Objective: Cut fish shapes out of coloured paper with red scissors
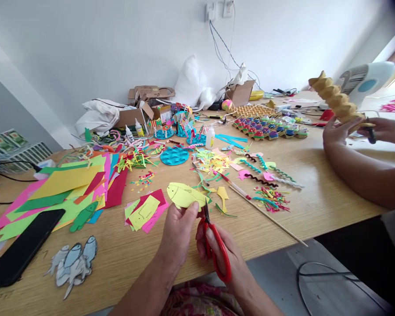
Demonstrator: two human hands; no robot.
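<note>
pinching yellow paper fish (183,196) by its lower edge in left hand (178,231), above table (125,263), while gripping red-handled scissors (224,253) in right hand (235,259), blades at tail end; apparently trimming the outline, next calling for steady turning of the fish.

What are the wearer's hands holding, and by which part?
Left hand: yellow paper fish, by its lower edge near the tail. Right hand: scissors, by the red handles.
</note>
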